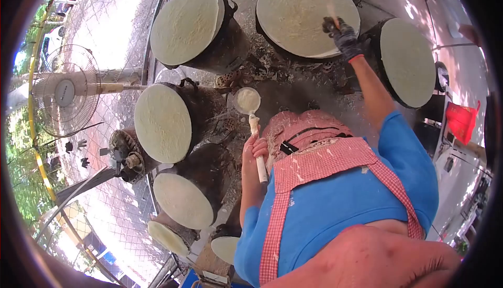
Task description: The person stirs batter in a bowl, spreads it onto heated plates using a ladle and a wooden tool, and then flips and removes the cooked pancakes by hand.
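My left hand (255,149) is wrapped round the pale handle of a ladle (248,101), whose round bowl is coated with whitish batter. It is held close in front of the checked apron (319,162). My right hand (343,36), in a dark glove, is closed on a thin stick (329,4) that is smeared by motion. The stick passes over a wide round sheet of pale batter (298,13) on top of a dark drum-like stove at the far side. The stick's far end runs out of clear sight.
More batter-covered round tops surround me: one at far left (186,26), one at right (407,63), and several down the left side (162,123). A standing fan (65,91) is behind a wire fence. A red bag (462,121) hangs at the right.
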Demonstrator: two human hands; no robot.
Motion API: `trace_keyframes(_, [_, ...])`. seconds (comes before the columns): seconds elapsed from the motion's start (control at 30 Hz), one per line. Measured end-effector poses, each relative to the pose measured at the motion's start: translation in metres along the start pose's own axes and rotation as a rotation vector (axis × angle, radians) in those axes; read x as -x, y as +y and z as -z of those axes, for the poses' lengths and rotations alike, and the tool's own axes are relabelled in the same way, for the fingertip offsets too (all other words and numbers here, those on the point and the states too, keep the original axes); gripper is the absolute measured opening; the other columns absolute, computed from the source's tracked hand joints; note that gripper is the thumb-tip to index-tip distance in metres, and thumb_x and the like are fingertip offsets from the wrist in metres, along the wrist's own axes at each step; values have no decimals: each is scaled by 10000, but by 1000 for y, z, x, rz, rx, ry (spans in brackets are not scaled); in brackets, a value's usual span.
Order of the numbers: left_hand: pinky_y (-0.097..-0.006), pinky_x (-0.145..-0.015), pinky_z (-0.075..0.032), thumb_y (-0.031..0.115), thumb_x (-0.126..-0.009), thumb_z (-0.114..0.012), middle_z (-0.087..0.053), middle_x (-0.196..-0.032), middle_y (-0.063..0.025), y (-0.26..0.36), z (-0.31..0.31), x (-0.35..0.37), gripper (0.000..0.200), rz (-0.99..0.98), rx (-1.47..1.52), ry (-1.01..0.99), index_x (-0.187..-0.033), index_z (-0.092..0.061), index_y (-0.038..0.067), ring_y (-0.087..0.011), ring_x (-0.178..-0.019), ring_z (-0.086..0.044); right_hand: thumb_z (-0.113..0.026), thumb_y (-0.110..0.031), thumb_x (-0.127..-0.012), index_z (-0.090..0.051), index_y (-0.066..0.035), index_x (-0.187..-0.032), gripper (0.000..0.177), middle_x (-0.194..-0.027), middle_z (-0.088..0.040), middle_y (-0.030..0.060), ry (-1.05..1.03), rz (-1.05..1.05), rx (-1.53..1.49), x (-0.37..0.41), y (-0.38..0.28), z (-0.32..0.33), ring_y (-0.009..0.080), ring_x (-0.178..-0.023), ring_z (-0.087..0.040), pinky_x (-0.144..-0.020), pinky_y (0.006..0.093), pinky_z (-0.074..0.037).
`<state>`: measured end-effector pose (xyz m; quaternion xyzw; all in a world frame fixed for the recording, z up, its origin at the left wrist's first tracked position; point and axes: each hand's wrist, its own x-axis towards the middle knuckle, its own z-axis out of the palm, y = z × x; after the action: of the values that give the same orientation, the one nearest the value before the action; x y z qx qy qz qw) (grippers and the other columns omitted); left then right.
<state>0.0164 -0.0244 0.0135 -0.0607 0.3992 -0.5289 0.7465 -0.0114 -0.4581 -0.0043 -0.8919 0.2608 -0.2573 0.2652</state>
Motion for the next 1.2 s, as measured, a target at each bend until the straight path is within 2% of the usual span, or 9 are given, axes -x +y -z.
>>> trace_keyframes(0.07, [-182, -331, -276, 119, -876, -365, -297, -571, -1, -1, 2, -1, 283, -48, -18, 0, -1130, -444, 24, -51, -390, -284, -455, -164, -826, -545, -63, -1018, 235, -776, -619, 86, -72, -239, -445, 11, -7, 15, 278, -639, -585, -573, 322, -464])
trace_keyframes(0.13, [-183, -330, -277, 119, -877, -360, -299, -576, -4, -3, 7, -1, 281, -70, 11, -6, -1125, -444, 17, -53, -390, -286, -525, -152, -782, -533, -80, -1066, 293, -935, -581, 126, -226, -303, -424, 40, -3, 4, 295, -805, -567, -694, 343, -454])
trace_keyframes(0.2, [-185, -329, -277, 118, -878, -354, -302, -580, -7, -5, 10, -3, 280, -101, 36, -10, -1120, -444, 10, -56, -391, -288, -561, -174, -739, -522, -99, -1089, 360, -986, -557, 152, -207, 85, 207, 59, -13, -9, 314, -858, -543, -744, 353, -438])
trace_keyframes(0.3, [-188, -325, -278, 121, -879, -349, -301, -574, -6, -5, 10, -3, 278, -68, 88, -2, -1109, -445, -1, -58, -388, -289, -551, -156, -700, -510, -106, -1076, 381, -1027, -543, 165, -450, 149, 453, 55, -22, -15, 304, -876, -546, -765, 398, -428])
trace_keyframes(0.53, [-190, -298, -243, 142, -858, -418, -303, -537, 16, -4, 10, -1, 183, -46, 71, 106, -997, -522, 82, -58, -381, -285, -568, -136, -644, -509, -86, -1034, 397, -1042, -526, 195, -633, 245, 559, 27, -4, -22, 328, -865, -533, -760, 413, -422])
trace_keyframes(0.7, [-188, -301, -239, 138, -853, -419, -298, -534, 18, -2, 11, 2, 157, -65, 75, 88, -952, -524, 77, -58, -377, -276, -559, -151, -669, -522, -51, -1001, 349, -1040, -531, 173, -417, 63, 354, 22, -1, -15, 312, -916, -523, -796, 399, -413])
trace_keyframes(0.77, [-189, -325, -274, 142, -877, -368, -291, -552, 10, 1, 14, 2, 263, -70, 128, 33, -1085, -469, 19, -53, -389, -289, -552, -156, -681, -527, -52, -991, 328, -1041, -530, 166, -336, 36, 362, 26, 11, -19, 307, -925, -520, -799, 391, -413])
trace_keyframes(1.03, [-188, -338, -262, 145, -876, -380, -280, -546, 17, 12, 6, -2, 258, -3, 75, 40, -1070, -494, 19, -49, -392, -274, -527, -195, -720, -540, -68, -986, 295, -985, -560, 133, -96, -41, 389, -11, 9, 13, 293, -884, -541, -770, 375, -429])
trace_keyframes(1.2, [-190, -357, -269, 139, -875, -379, -274, -533, 19, 25, 5, -5, 266, 21, 59, 25, -1067, -492, -6, -51, -400, -278, -501, -260, -748, -566, -71, -958, 290, -915, -578, 156, 251, -5, 545, -65, 37, 41, 311, -825, -554, -739, 378, -442])
